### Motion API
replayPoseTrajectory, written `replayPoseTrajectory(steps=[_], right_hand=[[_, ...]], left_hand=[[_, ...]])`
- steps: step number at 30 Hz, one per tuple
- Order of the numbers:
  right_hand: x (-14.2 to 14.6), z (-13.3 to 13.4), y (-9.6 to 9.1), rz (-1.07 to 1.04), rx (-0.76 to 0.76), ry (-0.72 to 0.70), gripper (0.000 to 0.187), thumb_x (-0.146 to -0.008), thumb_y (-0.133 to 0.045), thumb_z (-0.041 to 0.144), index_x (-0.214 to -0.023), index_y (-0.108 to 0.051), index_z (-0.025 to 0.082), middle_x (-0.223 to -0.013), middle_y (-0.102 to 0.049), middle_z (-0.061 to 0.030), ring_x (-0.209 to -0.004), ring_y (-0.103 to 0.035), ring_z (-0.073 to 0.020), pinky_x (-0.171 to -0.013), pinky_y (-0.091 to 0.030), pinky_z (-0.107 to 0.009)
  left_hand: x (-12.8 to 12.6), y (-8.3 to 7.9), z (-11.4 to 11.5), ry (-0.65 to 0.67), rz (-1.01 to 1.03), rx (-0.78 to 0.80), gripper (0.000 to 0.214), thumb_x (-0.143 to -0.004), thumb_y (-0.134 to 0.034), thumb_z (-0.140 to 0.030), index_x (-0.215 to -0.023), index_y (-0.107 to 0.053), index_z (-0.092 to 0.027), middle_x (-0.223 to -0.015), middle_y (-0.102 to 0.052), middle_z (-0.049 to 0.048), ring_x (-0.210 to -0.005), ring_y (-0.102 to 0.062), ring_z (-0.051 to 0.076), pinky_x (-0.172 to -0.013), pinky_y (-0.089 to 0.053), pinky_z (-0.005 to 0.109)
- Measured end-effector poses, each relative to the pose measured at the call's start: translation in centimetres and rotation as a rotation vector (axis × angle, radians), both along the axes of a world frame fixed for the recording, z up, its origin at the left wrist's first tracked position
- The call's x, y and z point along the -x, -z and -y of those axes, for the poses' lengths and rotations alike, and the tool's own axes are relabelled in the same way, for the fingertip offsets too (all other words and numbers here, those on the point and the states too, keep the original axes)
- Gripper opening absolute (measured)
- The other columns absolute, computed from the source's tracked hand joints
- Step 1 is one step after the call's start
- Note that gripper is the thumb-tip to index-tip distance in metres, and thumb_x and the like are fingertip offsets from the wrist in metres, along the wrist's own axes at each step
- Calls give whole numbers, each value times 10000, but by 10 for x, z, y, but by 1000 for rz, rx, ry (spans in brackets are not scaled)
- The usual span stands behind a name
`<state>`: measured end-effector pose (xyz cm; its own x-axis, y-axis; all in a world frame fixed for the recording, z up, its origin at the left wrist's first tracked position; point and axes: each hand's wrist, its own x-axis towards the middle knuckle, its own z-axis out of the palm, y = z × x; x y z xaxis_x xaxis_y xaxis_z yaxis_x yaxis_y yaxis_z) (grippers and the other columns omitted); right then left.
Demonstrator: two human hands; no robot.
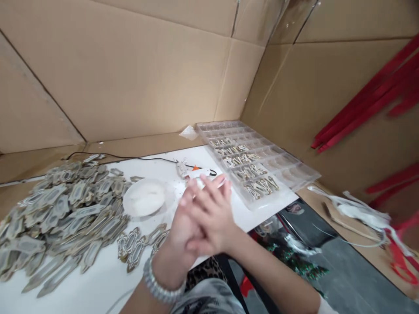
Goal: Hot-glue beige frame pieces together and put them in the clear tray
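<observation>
My left hand (183, 231), with a beaded bracelet (163, 285) at its wrist, is pressed palm-to-palm against my right hand (212, 213). The right hand lies over the left, and fingers of both are stretched out. No held thing shows between them; the space between the palms is hidden. Just beyond the fingertips lies a white object (204, 172) with a black loop, partly covered by my hands. Left of my hands, several ornate, elongated metal frame pieces (135, 252) lie loose near a round white dish (128, 211).
A large heap of similar pieces (70, 205) covers the left of the white table (98, 285). A clear compartment tray (285, 169) at right holds small metal parts. A black cable (131, 158) runs along the back. Cardboard walls (147, 74) enclose it; red strips (363, 96) hang right.
</observation>
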<state>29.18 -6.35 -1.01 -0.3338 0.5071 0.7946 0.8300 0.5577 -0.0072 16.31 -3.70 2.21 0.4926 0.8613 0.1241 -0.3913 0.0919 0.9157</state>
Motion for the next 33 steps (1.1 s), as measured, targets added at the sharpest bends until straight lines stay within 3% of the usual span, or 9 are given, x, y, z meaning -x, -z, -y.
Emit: replayPoseTrajectory(steps=[2,4,6,10,13,15,18,22,33], right_hand=[[-5,-2,12,-82,130,248,527,-1036,-345,532,-1424,-582,266,-1519,-552,-134,-1440,-420,-433,-1112,-266,-770],[-15,-5,23,-161,175,367,396,-1045,-415,378,-1333,-647,236,-1435,-621,-161,-1375,-493,-440,-1045,-359,-765],[-18,-3,30,-181,183,260,310,-1017,-507,279,-1267,-675,207,-1310,-699,-159,-1275,-588,-376,-1022,-475,-641],[14,11,38,-106,326,-87,233,-978,-585,192,-1176,-708,176,-1129,-772,-110,-1081,-669,-270,-922,-597,-428],[50,14,46,-60,399,-174,205,-982,-584,181,-1124,-732,172,-1109,-777,-93,-1030,-666,-252,-899,-601,-400],[67,11,53,-30,440,-227,208,-980,-612,231,-1144,-730,183,-1142,-768,-86,-1076,-654,-262,-922,-590,-414],[75,7,61,1,476,-282,211,-963,-656,280,-1137,-732,188,-1164,-759,-75,-1120,-644,-273,-940,-579,-429],[61,9,66,-29,451,-250,145,-976,-648,261,-1027,-750,171,-1070,-777,-71,-1046,-659,-253,-928,-590,-407],[14,33,61,-64,537,-129,178,-974,-634,226,-1117,-714,156,-1126,-760,-120,-1089,-657,-263,-899,-628,-436]], left_hand=[[23,9,20,68,-48,7,620,-1015,-252,-524,-1198,-731,-176,-1199,-746,103,-1107,-706,190,-928,-583,318],[57,21,42,89,-96,62,525,-987,-410,-559,-1268,-702,-224,-1111,-770,109,-906,-747,238,-866,-612,387],[96,36,63,-89,-275,33,433,-918,-581,-583,-1173,-727,-264,-950,-784,83,-764,-727,246,-805,-616,408],[154,66,78,-698,-983,-247,318,-879,-662,-570,-972,-717,-271,-905,-746,17,-770,-688,192,-577,-526,262],[174,81,71,-788,-1217,-701,231,-970,-574,-454,-1044,-694,-271,-945,-739,11,-833,-688,183,-668,-522,282],[178,88,64,-761,-1253,-969,215,-988,-560,-369,-1114,-681,-244,-1041,-747,42,-939,-689,211,-841,-518,332],[176,96,61,-685,-1344,-1142,282,-980,-573,-338,-1213,-661,-206,-1172,-732,93,-1021,-669,252,-877,-491,385],[163,102,65,-636,-1399,-1143,309,-991,-547,-314,-1246,-664,-185,-1257,-707,110,-976,-642,245,-889,-481,402],[142,96,61,-600,-1300,-1112,247,-941,-619,-237,-1173,-699,-207,-1206,-751,62,-1127,-614,307,-1042,-413,474]])
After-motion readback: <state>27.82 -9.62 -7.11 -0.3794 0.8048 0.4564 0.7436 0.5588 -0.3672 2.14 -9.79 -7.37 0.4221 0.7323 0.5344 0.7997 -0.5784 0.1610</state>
